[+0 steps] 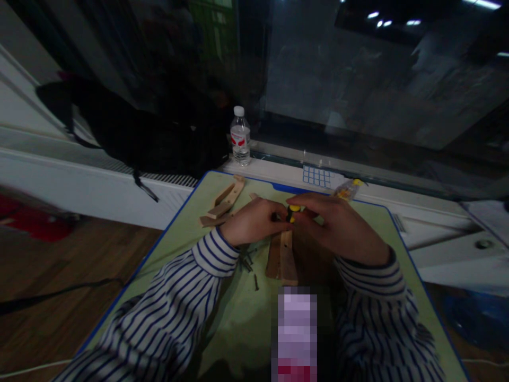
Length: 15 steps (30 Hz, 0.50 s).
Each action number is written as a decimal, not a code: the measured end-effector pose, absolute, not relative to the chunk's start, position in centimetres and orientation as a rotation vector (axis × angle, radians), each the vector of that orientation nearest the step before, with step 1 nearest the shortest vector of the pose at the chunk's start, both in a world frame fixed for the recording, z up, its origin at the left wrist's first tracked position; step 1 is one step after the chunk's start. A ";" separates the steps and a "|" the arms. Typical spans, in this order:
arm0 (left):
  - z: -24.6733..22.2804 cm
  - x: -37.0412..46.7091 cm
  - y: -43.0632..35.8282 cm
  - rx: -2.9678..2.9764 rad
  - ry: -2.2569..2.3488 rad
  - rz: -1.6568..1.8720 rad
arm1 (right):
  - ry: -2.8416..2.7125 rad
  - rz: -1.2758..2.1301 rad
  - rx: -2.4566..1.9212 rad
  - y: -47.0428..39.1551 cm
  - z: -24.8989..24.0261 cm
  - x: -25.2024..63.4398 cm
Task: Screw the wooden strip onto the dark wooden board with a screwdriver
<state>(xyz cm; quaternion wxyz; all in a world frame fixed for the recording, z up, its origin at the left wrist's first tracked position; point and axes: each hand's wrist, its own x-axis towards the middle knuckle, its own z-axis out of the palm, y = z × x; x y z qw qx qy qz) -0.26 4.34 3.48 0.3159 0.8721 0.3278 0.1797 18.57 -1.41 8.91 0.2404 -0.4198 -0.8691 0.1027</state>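
Striped sleeves [167, 302] lie nearest you. Your right hand [344, 225] pinches a yellow-and-black tool [294, 208] at the far end of the wooden piece [289, 265]; your left hand [254, 220] meets it, grip undeterminable. Step in hand appears to be fastening; the next move seemingly calls for steady, aligned turning. Tool looks roughly upright, tip hidden; the wooden piece's long axis runs away from you, loose screws [256, 283] to its left.

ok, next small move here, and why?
Probably a slight trial twist of the yellow-and-black tool with the right hand: that hand pinches it over the wooden piece, and the left hand is right beside it. I can't see whether it's seated.
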 end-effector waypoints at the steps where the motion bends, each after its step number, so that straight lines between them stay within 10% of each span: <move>1: 3.5 -0.3 4.3 2.301 0.855 0.475 | -2.371 0.275 -1.168 -1.4 8.9 18.6; 15: 3.8 -0.1 4.0 2.295 0.859 0.422 | -2.308 0.175 -1.306 -1.2 8.5 18.8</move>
